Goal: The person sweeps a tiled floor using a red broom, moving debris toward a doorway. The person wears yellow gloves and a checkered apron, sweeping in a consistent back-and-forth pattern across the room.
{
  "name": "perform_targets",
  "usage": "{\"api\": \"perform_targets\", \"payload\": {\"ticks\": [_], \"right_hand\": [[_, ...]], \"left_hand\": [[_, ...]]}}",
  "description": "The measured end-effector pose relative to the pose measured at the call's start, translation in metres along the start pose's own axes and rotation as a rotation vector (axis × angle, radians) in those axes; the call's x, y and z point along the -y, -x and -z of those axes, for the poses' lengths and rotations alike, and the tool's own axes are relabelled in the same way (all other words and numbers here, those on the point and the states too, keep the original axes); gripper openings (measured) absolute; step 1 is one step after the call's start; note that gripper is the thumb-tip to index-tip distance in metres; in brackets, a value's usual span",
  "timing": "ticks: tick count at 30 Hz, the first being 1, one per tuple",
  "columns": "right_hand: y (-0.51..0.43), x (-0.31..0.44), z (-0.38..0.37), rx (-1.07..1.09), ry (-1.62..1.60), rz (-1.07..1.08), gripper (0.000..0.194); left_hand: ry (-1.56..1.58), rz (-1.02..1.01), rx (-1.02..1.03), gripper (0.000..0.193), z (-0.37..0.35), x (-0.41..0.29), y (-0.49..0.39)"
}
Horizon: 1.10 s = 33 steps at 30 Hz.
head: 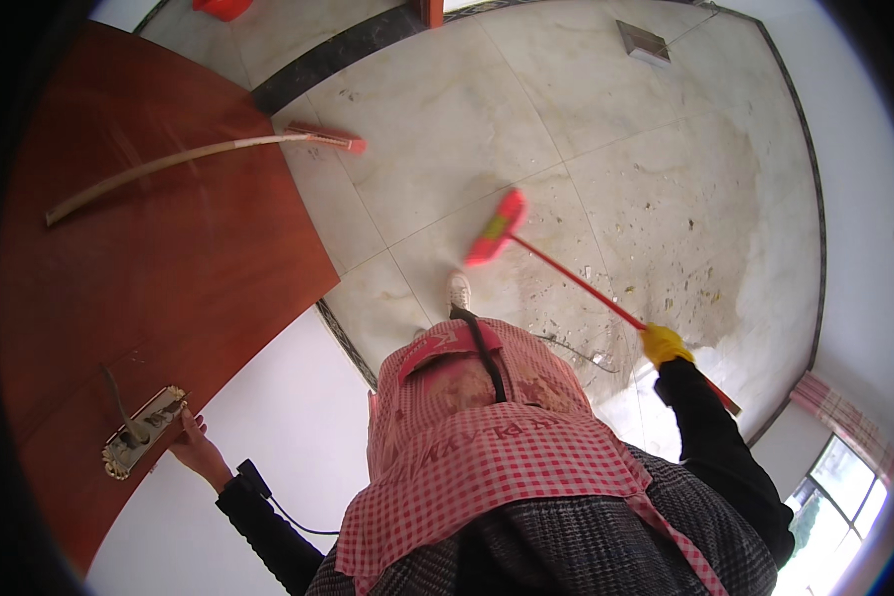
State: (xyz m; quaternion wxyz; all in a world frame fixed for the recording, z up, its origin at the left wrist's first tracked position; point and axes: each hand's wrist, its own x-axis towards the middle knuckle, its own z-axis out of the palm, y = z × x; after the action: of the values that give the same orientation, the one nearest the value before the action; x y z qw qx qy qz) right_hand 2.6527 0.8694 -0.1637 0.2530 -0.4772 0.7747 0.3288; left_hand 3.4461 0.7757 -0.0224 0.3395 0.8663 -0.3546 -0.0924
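My right hand [664, 346], in a yellow glove, grips the red handle of a broom [577, 279]. The pink broom head [498, 229] is blurred, over the floor just ahead of my light shoe. Wet-looking dirt and scattered debris [663, 246] cover the tiles to its right. At the left, my bare left hand [200, 451] holds the edge of a reddish-brown door [171, 290], beside an ornate metal handle plate [145, 432]. Part of that hand is hidden at the door's edge.
A second broom [186, 156] leans against the door, its pink head on the floor. A boxy object [643, 43] sits at the far right of the floor, and a red container [222, 7] at the top left. A dark threshold strip [335, 56] crosses the doorway.
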Motion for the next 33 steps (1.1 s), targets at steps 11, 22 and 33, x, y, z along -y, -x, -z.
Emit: {"api": "perform_targets", "payload": {"ticks": [11, 22, 33], "right_hand": [[0.072, -0.069, 0.018, -0.188, -0.278, -0.128, 0.035], [0.051, 0.069, 0.006, -0.016, -0.503, -0.204, 0.040], [0.042, 0.210, 0.093, 0.160, -1.004, -0.281, 0.043]], "left_hand": [[-0.290, 0.017, -0.141, 0.054, -0.019, 0.035, 0.010], [0.322, 0.323, 0.683, 0.025, -0.198, 0.018, 0.040], [0.661, 0.372, 0.306, 0.028, -0.314, -0.134, -0.225]]}}
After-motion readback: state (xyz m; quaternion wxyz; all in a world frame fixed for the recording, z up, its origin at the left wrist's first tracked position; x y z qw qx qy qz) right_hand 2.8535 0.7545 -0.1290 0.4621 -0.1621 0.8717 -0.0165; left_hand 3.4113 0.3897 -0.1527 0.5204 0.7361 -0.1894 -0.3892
